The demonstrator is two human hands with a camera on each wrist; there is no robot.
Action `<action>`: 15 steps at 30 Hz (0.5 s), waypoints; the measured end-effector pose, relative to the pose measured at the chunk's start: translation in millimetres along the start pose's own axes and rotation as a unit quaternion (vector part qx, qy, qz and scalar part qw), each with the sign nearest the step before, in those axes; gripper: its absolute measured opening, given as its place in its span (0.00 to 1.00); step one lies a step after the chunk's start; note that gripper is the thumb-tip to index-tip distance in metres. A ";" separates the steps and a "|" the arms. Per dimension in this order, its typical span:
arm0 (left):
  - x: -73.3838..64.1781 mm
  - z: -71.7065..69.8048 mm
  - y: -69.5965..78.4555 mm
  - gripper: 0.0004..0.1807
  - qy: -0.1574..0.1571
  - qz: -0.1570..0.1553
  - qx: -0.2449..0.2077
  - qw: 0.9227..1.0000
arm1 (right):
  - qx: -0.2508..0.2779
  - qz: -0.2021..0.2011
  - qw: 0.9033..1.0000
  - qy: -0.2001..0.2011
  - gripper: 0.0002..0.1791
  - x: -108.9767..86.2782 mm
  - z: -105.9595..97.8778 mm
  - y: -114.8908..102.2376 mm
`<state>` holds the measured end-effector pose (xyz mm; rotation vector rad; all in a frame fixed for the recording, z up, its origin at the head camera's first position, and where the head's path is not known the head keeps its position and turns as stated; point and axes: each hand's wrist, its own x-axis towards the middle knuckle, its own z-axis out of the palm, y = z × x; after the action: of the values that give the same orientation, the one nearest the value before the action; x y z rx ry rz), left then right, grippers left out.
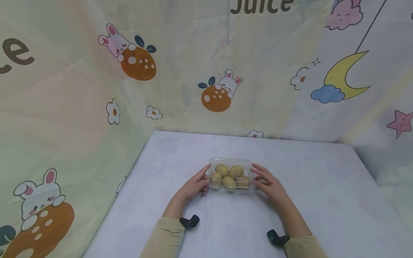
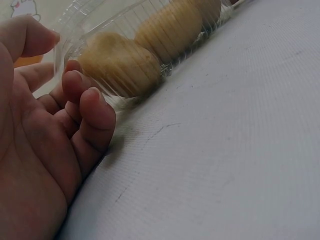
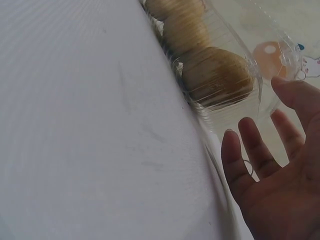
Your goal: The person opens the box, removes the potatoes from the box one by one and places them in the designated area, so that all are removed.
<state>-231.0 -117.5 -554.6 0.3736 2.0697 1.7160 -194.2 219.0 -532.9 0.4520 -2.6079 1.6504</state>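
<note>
A clear plastic clamshell box (image 1: 230, 160) with several pale yellow potatoes (image 1: 236, 171) inside sits on the white table. At its left end is my left hand (image 1: 193, 184), index finger stretched along the side. The left wrist view shows that hand's other fingers (image 2: 97, 112) loosely bent against the end of the box, thumb near the rim. My right hand (image 1: 269, 182) is at the opposite end, its fingers spread and relaxed. In the right wrist view its thumb (image 3: 295, 92) comes close to the lid's edge, while the other fingertips stand a little apart from the box.
The white-covered table (image 1: 309, 186) extends around the box on all sides. Behind it and to the left hangs a cartoon-printed curtain (image 1: 180, 64). Small black devices (image 1: 190, 221) are strapped at both wrists, by the beige sleeves (image 1: 167, 238).
</note>
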 end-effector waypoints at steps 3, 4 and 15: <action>0.1 -0.2 -0.7 0.34 0.001 0.000 -0.001 1.000 | -0.003 0.006 1.000 -0.009 0.27 -1.4 -1.4 -12.8; 0.1 -0.2 -0.8 0.34 0.001 0.000 -0.001 1.000 | -0.007 0.007 1.000 -0.010 0.27 -1.6 -1.6 -15.0; -0.4 -0.9 1.6 0.35 -0.001 0.000 0.004 1.000 | -0.022 0.026 0.999 -0.004 0.27 3.8 -0.3 9.9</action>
<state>-231.2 -118.1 -552.9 0.3777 2.0750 1.7067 -200.4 222.3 -540.9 0.3920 -2.6769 1.6065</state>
